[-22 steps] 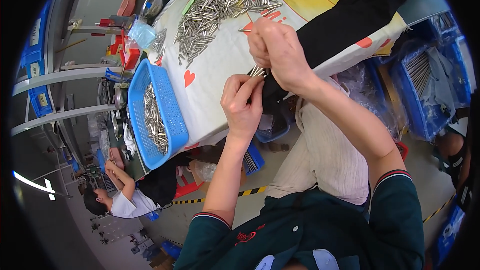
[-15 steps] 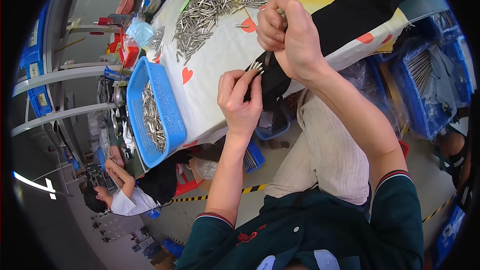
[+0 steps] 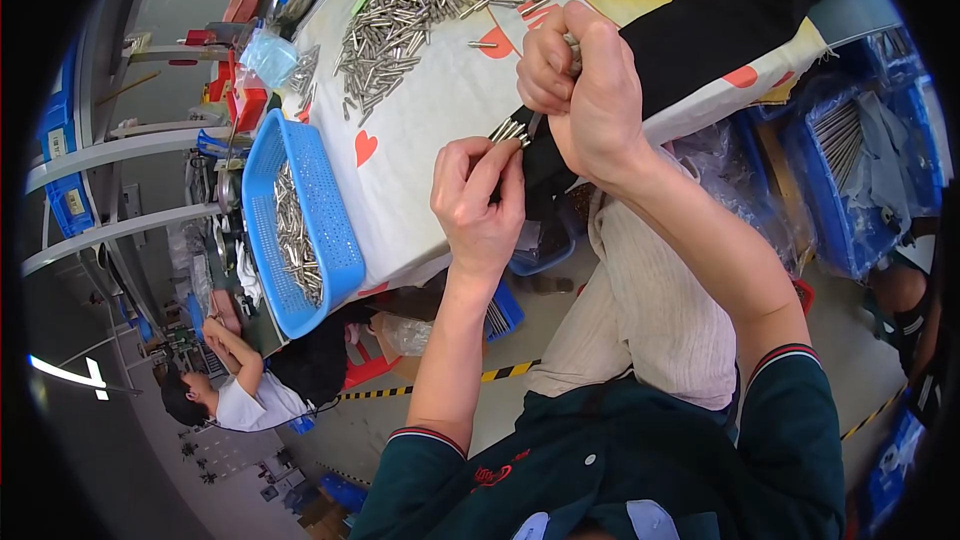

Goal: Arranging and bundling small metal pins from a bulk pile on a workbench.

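Left hand (image 3: 478,202) up in front of the table edge, fingers curled in, thumb and fingertips pinching a small bundle of thin silver metal pins (image 3: 508,129) by the lower ends. Right hand (image 3: 585,90) just above and touching that same bundle from the other side, closed into a loose fist over the top, fingers folded tight around something metallic, can't tell exactly what from here. Pins poking out between the two hands, fanned a bit, right over the edge of the white cloth with red heart prints (image 3: 440,110) covering the table.

Further out on that cloth: big loose heap of short silver metal rods (image 3: 430,0) spread across the far side, well apart from the hands. Black fabric strip (image 3: 720,25) draped over the table corner, just beside the right wrist. Blue plastic mesh basket (image 3: 300,225) off to the left at the table edge, holding more of the same metal rods. Blue plastic bins (image 3: 850,180) lined with clear bags down on the right, near the knee. Another person in a white shirt (image 3: 235,395) low on the left, seated further along.
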The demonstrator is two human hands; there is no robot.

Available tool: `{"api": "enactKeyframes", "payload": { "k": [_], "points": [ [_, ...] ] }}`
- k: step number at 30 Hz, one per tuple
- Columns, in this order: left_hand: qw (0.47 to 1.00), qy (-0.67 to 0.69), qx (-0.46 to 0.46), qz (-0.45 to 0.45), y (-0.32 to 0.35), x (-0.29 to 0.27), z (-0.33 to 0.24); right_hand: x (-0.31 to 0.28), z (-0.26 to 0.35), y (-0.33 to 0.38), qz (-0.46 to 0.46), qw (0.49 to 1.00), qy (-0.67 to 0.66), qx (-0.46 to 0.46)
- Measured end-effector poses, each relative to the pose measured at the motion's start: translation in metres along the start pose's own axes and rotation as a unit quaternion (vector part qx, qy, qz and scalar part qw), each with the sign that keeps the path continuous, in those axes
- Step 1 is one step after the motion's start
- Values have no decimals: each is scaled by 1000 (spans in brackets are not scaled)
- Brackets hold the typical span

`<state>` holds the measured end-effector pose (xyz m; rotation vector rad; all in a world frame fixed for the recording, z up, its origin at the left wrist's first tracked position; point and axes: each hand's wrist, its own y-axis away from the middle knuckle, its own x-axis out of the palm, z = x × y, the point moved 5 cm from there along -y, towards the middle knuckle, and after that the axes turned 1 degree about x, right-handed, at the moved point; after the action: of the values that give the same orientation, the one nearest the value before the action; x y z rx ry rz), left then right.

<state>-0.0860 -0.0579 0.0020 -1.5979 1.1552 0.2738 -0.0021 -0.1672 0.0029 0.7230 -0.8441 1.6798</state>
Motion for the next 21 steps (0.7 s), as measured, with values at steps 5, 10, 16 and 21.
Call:
{"api": "enactKeyframes", "payload": {
  "k": [5, 10, 16, 21],
  "points": [
    [1000, 3, 0, 1, 0, 0, 0, 1, -1, 0, -4, 1000, 7, 3],
    [1000, 5, 1, -1, 1, 2, 0, -1, -2, 0, 2, 1000, 21, 5],
    [1000, 13, 6, -14, -1, 1, 0, -1, -2, 0, 22, 999, -25, -12],
    [1000, 11, 10, -16, -1, 1, 1, -1, -4, -1, 25, 999, -22, -14]
  ]
}}
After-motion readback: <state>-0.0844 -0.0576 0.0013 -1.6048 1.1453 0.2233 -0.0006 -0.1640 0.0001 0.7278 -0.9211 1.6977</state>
